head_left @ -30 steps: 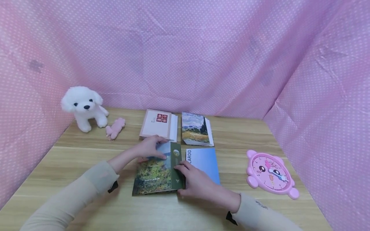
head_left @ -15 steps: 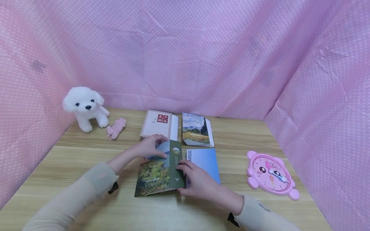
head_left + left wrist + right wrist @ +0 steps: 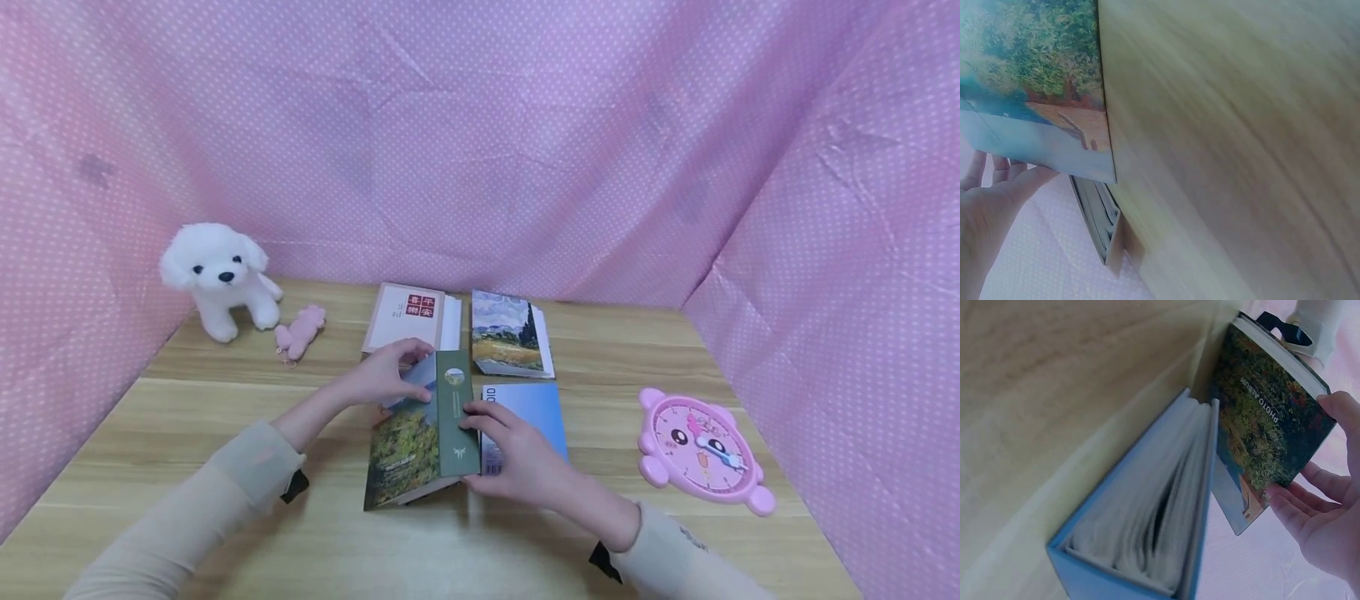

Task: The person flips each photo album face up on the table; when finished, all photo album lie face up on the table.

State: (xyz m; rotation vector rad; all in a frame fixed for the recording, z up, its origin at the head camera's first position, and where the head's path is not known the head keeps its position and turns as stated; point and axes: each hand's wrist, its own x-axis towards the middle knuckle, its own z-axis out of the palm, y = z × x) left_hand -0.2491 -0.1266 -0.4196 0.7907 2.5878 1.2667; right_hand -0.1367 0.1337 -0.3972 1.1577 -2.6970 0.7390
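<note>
A photo album (image 3: 405,446) with a leafy landscape cover and a dark green band is tilted, its right side higher than its left. My left hand (image 3: 382,375) grips its far edge, thumb on the cover; in the left wrist view, this hand (image 3: 991,212) shows at the top edge below the picture. On the other side, my right hand (image 3: 517,450) holds the green band's edge. The right wrist view shows that hand's thumb (image 3: 1338,406) at the album's near edge and its fingers across the cover. A blue album (image 3: 532,417) lies partly hidden behind the right hand.
Behind are a white album (image 3: 393,321) with red characters and a painted-landscape album (image 3: 506,333). A white plush dog (image 3: 221,279) and small pink plush (image 3: 302,332) occupy the left. A pink toy clock (image 3: 701,450) lies right. Pink dotted cloth (image 3: 480,150) encloses the wooden table (image 3: 262,517).
The album has tilted more steeply as its right side rose, and its lower left corner has slid right. Both hands have kept hold of it, moving slightly away from me.
</note>
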